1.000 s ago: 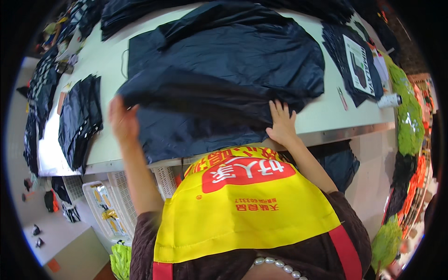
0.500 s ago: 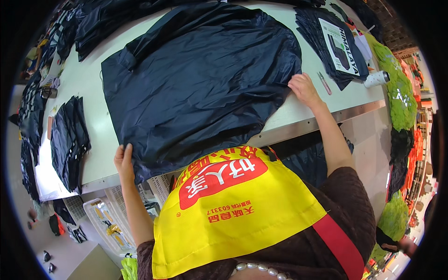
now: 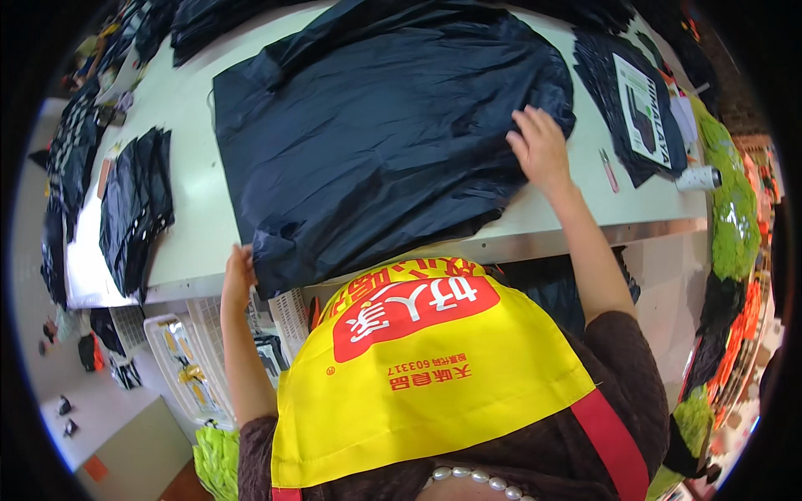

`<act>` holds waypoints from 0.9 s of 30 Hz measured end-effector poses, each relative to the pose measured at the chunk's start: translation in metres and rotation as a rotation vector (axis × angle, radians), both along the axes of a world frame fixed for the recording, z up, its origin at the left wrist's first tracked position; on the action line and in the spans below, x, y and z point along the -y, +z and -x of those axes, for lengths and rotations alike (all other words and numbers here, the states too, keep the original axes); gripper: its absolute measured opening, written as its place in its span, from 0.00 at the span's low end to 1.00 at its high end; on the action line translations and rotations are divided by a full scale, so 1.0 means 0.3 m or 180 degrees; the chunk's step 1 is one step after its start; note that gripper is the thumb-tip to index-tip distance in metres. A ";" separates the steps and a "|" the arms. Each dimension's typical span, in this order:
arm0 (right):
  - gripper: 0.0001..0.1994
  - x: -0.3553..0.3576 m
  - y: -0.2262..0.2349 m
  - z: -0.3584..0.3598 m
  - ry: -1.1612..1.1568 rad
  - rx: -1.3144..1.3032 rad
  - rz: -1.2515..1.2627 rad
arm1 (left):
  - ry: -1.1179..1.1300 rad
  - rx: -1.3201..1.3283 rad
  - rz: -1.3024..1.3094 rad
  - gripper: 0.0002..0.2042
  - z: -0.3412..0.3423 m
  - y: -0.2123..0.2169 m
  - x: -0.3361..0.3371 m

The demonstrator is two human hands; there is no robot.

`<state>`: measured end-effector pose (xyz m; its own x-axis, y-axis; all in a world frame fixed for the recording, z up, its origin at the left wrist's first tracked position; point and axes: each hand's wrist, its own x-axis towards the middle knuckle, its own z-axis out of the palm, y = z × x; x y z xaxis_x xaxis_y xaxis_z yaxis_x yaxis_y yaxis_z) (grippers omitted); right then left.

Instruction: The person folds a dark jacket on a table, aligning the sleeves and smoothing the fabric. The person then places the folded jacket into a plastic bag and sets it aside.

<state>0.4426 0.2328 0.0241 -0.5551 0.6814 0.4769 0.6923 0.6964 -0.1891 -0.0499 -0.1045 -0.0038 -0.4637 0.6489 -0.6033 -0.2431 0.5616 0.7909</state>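
A large dark garment [image 3: 376,159] of thin, slightly shiny fabric lies spread over the table, wrinkled across its middle. At its near left corner my left hand [image 3: 239,280] pinches the edge, some fingers hidden behind the cloth. My right hand [image 3: 545,154] rests on or just above the right part of the garment, fingers stretched and apart. Right of that hand, a pair of thread snips [image 3: 610,170] with pink handles lies on the tabletop.
The white table [image 3: 196,192] has a metal front edge. Left lies a pile of black fabric pieces [image 3: 135,209]. At the right are stacked dark pieces under a white printed sheet [image 3: 642,108] and a white thread cone [image 3: 698,178]. White plastic crates [image 3: 192,371] stand below.
My right hand has left the garment's right edge and moved inward over the cloth, fingers opening. My left hand stays at the near left corner. The whole view has shifted slightly.
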 end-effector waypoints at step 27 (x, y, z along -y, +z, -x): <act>0.37 0.227 -0.091 0.047 0.0403 0.1369 0.1808 | -0.0088 -0.3480 -0.0270 0.18 -0.228 -0.089 0.039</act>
<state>0.4285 0.1647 -0.0031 -0.7052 0.6772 -0.2102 0.7073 0.6514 -0.2745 0.0186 -0.1162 -0.0305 -0.7058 0.6872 0.1720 0.6250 0.4898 0.6079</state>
